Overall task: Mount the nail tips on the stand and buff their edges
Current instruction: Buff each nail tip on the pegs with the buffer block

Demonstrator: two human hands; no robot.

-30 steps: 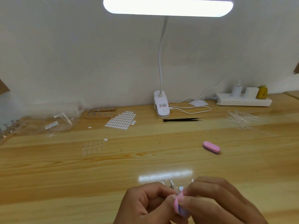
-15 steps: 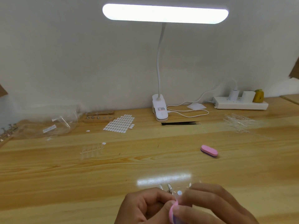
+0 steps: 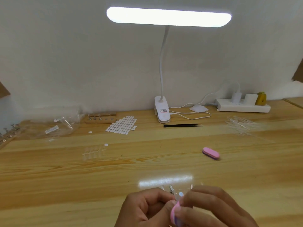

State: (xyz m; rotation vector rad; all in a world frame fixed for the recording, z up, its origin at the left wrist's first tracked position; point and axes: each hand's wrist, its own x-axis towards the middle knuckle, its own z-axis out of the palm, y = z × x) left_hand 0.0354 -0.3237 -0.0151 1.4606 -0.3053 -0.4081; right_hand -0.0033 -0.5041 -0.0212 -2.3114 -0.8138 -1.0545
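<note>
My left hand sits at the bottom centre of the frame, fingers curled in, pinching a small metal holder whose top carries a pale round piece. I cannot tell whether a clear nail tip sits on it. My right hand is just beside it, thumb and fingers curled round a pink buffer block, which stands on edge against the left fingertips.

A second pink buffer lies alone on the wooden table, right of centre. A strip of clear nail tips lies left of centre, and a loose heap of clear tips sits at the middle right.

At the middle left, a wooden block holds a row of metal pegs in its holes. Next to it lie clear plastic bags with white labels; what is inside them I cannot make out. A sheet of white sticky tabs lies just right of the block.

The lamp glows at the top, its clamp base against the wall, with black tweezers in front of it. A white power strip at the upper right holds two white plugs and a yellow one.
</note>
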